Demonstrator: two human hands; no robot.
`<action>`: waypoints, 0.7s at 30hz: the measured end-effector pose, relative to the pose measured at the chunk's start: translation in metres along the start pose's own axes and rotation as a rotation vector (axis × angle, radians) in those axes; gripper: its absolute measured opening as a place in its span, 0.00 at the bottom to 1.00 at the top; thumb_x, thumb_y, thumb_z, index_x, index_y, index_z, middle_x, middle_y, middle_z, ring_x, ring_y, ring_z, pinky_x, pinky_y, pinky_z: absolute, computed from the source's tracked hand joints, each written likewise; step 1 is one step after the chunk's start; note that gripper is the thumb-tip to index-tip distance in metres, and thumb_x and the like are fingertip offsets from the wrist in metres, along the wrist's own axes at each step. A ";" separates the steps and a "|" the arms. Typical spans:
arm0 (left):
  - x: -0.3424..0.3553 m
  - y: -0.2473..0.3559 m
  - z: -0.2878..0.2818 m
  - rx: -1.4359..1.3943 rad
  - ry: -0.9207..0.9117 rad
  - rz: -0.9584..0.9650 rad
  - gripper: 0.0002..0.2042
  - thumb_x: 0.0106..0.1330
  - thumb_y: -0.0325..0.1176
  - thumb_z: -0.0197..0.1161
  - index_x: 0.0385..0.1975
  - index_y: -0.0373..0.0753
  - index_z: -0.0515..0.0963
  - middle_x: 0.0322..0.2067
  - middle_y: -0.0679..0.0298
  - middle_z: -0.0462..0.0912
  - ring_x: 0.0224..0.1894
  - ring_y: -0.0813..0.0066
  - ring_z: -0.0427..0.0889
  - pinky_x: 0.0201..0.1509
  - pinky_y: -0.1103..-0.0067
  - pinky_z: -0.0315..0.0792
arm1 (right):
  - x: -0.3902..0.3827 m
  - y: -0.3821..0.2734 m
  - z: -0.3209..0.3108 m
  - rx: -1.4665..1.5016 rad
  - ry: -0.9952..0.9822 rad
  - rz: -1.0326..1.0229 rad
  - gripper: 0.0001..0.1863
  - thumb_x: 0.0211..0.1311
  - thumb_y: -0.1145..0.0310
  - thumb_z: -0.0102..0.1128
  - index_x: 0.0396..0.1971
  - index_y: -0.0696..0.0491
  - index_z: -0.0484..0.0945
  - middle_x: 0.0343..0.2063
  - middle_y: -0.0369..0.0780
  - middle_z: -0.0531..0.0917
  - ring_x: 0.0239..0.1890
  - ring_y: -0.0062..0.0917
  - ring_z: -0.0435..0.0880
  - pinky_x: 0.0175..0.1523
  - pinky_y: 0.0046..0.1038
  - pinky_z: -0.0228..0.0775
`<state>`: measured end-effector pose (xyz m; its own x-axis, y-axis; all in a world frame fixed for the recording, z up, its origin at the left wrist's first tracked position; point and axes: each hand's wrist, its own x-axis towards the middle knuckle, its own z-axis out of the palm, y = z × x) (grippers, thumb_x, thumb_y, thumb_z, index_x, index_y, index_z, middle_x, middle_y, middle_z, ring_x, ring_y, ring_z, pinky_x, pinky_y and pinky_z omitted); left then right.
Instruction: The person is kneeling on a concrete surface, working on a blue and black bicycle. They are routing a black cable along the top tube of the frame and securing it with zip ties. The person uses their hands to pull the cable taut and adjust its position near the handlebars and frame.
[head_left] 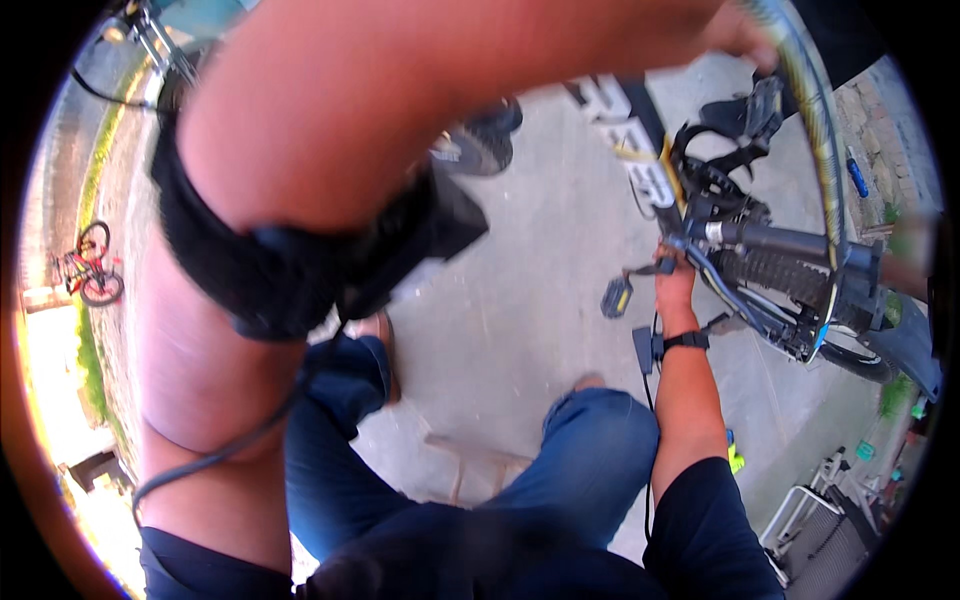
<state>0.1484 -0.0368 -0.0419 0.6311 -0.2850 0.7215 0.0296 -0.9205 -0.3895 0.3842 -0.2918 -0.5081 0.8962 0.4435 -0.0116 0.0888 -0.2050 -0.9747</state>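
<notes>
A black bicycle frame [645, 160] with white lettering and yellow trim stands on the right, its lower parts toward me. My left hand [742, 38] is raised at the upper right, beside the curved yellowish-grey tyre [822, 110]; its fingers are blurred. My right hand [674, 280] is closed at the bicycle's middle, by a crank arm with a black pedal [616, 297]. What lies inside those fingers is hidden. Another pedal [765, 105] shows above the chainring area. A knobby tyre [775, 270] and a dark tube [770, 238] extend right from the frame.
Concrete floor [500, 280] lies beneath. A low wooden stool [465, 460] is between my legs. A red bicycle [92, 265] stands far left, and a white-framed folding chair [815, 510] lower right. A blue object [857, 178] lies at the right. Dark cables run along both my arms.
</notes>
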 end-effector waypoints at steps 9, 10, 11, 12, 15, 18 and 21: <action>0.006 -0.001 -0.004 0.016 0.027 0.045 0.17 0.52 0.44 0.71 0.34 0.38 0.79 0.24 0.59 0.75 0.31 0.56 0.78 0.36 0.67 0.70 | -0.016 -0.041 0.010 0.488 -0.211 0.377 0.10 0.68 0.70 0.56 0.46 0.51 0.82 0.27 0.30 0.79 0.19 0.13 0.66 0.26 0.18 0.55; 0.009 0.000 -0.005 0.019 0.023 0.044 0.17 0.52 0.44 0.71 0.34 0.38 0.79 0.24 0.59 0.74 0.31 0.56 0.77 0.36 0.67 0.70 | -0.016 -0.045 0.007 0.504 -0.216 0.393 0.11 0.68 0.71 0.56 0.47 0.52 0.81 0.28 0.30 0.80 0.20 0.14 0.66 0.27 0.19 0.56; 0.009 0.002 -0.009 0.017 -0.005 0.026 0.17 0.52 0.44 0.71 0.34 0.38 0.79 0.24 0.59 0.74 0.31 0.56 0.77 0.36 0.67 0.70 | -0.018 -0.061 0.011 0.520 -0.232 0.412 0.12 0.67 0.72 0.55 0.48 0.53 0.81 0.29 0.30 0.80 0.20 0.14 0.67 0.27 0.19 0.56; 0.012 0.004 -0.011 0.006 -0.026 0.012 0.17 0.52 0.43 0.71 0.34 0.38 0.79 0.24 0.59 0.74 0.31 0.57 0.77 0.36 0.66 0.70 | -0.018 -0.069 0.010 0.536 -0.239 0.427 0.13 0.67 0.73 0.55 0.49 0.53 0.81 0.30 0.30 0.80 0.21 0.14 0.67 0.28 0.19 0.57; 0.012 0.004 -0.005 -0.053 0.008 0.013 0.17 0.52 0.43 0.72 0.34 0.38 0.79 0.24 0.59 0.75 0.30 0.57 0.78 0.35 0.66 0.70 | -0.019 -0.061 0.003 0.561 -0.275 0.393 0.13 0.66 0.75 0.55 0.48 0.55 0.81 0.34 0.31 0.81 0.23 0.15 0.68 0.30 0.20 0.59; 0.015 0.009 -0.006 0.009 -0.053 -0.013 0.16 0.52 0.43 0.72 0.33 0.38 0.79 0.24 0.58 0.75 0.30 0.56 0.78 0.33 0.66 0.70 | -0.019 -0.059 -0.005 0.615 -0.280 0.424 0.13 0.66 0.75 0.54 0.48 0.55 0.80 0.39 0.32 0.83 0.23 0.15 0.69 0.31 0.21 0.60; 0.016 0.007 -0.016 0.000 -0.060 -0.010 0.16 0.52 0.43 0.72 0.33 0.38 0.79 0.23 0.58 0.75 0.29 0.56 0.78 0.33 0.66 0.70 | -0.020 -0.062 0.003 0.659 -0.341 0.419 0.13 0.65 0.75 0.55 0.48 0.54 0.80 0.44 0.33 0.83 0.24 0.16 0.69 0.31 0.21 0.60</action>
<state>0.1461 -0.0519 -0.0237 0.6759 -0.2591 0.6899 0.0364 -0.9233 -0.3824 0.3597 -0.2854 -0.4485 0.6091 0.7045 -0.3642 -0.5873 0.0921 -0.8041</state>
